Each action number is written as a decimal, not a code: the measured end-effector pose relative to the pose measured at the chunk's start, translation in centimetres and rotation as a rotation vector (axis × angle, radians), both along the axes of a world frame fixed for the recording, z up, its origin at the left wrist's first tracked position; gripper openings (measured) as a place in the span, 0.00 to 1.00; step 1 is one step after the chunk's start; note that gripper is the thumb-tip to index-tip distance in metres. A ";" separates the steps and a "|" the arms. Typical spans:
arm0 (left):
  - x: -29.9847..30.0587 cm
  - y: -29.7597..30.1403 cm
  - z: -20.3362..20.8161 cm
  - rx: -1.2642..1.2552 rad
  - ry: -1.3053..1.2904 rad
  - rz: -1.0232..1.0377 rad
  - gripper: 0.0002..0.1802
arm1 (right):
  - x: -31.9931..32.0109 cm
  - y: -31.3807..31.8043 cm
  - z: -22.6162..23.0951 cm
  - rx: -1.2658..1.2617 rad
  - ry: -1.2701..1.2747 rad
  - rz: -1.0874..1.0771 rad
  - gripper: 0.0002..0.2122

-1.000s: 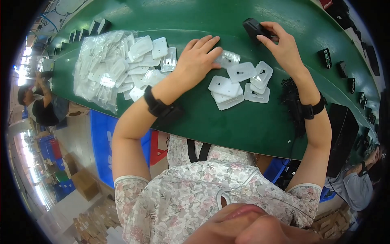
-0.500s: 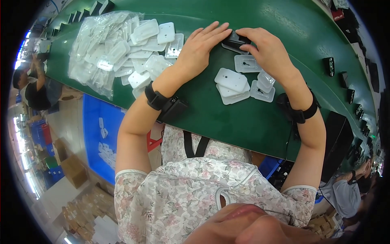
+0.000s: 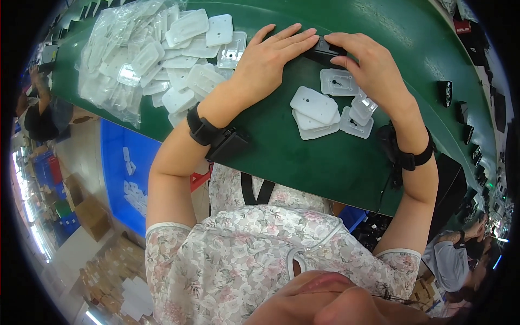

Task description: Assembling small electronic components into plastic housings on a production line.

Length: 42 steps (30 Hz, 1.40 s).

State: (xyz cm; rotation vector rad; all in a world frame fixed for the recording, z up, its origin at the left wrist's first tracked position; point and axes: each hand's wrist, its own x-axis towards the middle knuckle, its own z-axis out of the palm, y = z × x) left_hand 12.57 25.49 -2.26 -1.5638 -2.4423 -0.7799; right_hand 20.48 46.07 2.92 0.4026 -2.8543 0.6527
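Observation:
A small black rectangular casing (image 3: 324,51) lies on the green table in front of me, between my two hands. My right hand (image 3: 371,62) grips its right end with thumb and fingers. My left hand (image 3: 261,66) lies flat with fingers stretched out, their tips at the casing's left side; part of the casing is hidden by the hands. Just below my right hand is a translucent plastic tray (image 3: 338,82) with a small dark piece in it. Nearby are stacked white plastic plates (image 3: 314,105) and more translucent trays (image 3: 357,127).
A heap of white plastic pieces in clear bags (image 3: 122,67) covers the table's left side. Several black casings (image 3: 445,93) line the right. A blue bin (image 3: 116,189) with white pieces stands below left. Other people (image 3: 40,116) sit at both sides.
The view has shifted a little, so the heap sits farther left and the plates slightly right. Both hands stay at the black casing, which shows at a slightly different angle.

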 end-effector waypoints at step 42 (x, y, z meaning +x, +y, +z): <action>0.5 4.7 5.1 0.389 -0.973 0.034 0.13 | 1.0 1.0 0.5 -0.831 -0.210 -0.105 0.17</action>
